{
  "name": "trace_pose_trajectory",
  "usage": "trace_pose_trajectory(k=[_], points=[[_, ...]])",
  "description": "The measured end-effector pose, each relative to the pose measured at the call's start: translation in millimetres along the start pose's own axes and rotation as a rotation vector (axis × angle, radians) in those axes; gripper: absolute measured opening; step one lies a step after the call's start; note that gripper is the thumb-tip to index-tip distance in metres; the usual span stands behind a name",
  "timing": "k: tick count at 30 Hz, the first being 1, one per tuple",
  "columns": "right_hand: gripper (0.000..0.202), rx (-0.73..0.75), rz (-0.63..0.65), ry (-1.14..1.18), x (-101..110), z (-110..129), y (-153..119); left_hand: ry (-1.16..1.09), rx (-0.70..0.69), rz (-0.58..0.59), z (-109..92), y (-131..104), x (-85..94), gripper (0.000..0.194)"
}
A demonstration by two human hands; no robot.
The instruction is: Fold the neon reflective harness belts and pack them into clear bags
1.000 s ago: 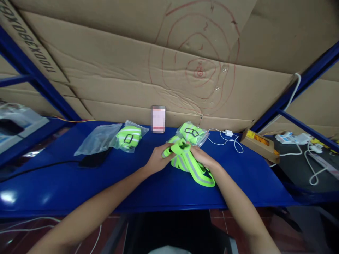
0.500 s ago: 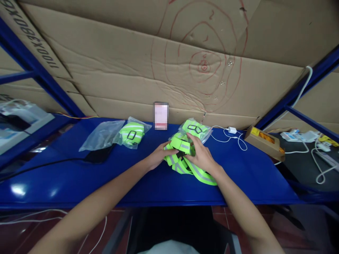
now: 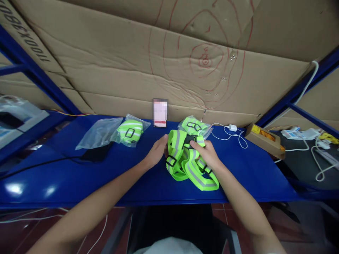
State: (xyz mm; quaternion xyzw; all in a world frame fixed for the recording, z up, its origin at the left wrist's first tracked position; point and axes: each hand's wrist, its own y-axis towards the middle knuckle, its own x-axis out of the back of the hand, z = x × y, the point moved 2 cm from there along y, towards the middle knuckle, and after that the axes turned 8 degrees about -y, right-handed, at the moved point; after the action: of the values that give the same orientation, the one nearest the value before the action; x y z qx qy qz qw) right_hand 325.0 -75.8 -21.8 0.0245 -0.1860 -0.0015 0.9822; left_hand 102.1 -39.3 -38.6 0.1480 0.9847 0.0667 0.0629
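Observation:
A loosened bundle of neon-yellow reflective straps [image 3: 196, 173] with grey stripes, a reflective vest by its look, lies on the blue table between my hands. My right hand [image 3: 209, 155] is closed on it, thumb pressed beside a black buckle [image 3: 189, 140] at the top. My left hand [image 3: 156, 151] is at the bundle's left edge, thumb stretched out and off the strap; its other fingers are partly hidden behind it. A black slider [image 3: 171, 161] shows on the left loop. Just behind the bundle is a clear bag with a folded neon strap bundle [image 3: 193, 124].
Left on the table [image 3: 132, 176] are another bagged neon bundle [image 3: 129, 132], a clear plastic bag [image 3: 99, 134] and a black object with a cable [image 3: 96, 153]. A phone-like object [image 3: 160, 113] leans on the cardboard wall. At right are a white charger [image 3: 232, 128] and a cardboard box [image 3: 265, 141].
The straps have loosened from a compact bundle into wider loops, showing the buckle and slider. My right hand has shifted slightly down and right; my left thumb is off the straps.

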Motion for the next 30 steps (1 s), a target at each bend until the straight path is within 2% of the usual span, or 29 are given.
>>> trace_pose_trajectory(k=[1, 4, 6, 8, 10, 13, 15, 17, 22, 30], points=[[0.052, -0.066, 0.014, 0.064, -1.8, -2.1, 1.0, 0.102, -0.15, -0.037, -1.7, -0.8, 2.6, 0.066], [0.052, -0.137, 0.044, 0.129, -7.3, -6.2, 3.0, 0.404, -0.589, -0.014, -10.4, -8.8, 4.1, 0.059], [0.052, -0.128, 0.071, 0.11, -10.1, -7.9, 3.0, 0.588, -0.766, 0.062, -15.2, -15.0, 1.2, 0.062], [0.052, -0.077, 0.09, 0.051, -11.5, -8.1, 2.2, 0.747, -0.85, 0.115, -17.7, -18.8, -2.4, 0.06], [0.056, 0.017, 0.088, -0.058, -11.5, -6.4, 1.0, 0.833, -0.872, 0.124, -18.1, -19.8, -4.8, 0.05], [0.059, 0.137, 0.044, -0.201, -11.2, -1.7, -1.0, 0.919, -0.855, 0.058, -17.0, -18.2, -5.0, 0.037], [0.06, 0.203, 0.011, -0.286, -12.1, 1.7, -2.3, 1.002, -0.842, 0.013, -16.6, -17.3, -4.4, 0.032], [0.061, 0.254, -0.001, -0.358, -14.0, 4.0, -3.5, 1.077, -0.828, 0.017, -16.5, -17.3, -4.5, 0.031], [0.059, 0.29, 0.008, -0.437, -17.8, 2.2, -4.0, 1.167, -0.807, 0.094, -15.9, -18.0, -5.4, 0.029], [0.063, 0.292, 0.005, -0.499, -19.3, -1.5, -2.8, 1.222, -0.878, 0.064, -19.9, -19.2, -8.9, 0.026]])
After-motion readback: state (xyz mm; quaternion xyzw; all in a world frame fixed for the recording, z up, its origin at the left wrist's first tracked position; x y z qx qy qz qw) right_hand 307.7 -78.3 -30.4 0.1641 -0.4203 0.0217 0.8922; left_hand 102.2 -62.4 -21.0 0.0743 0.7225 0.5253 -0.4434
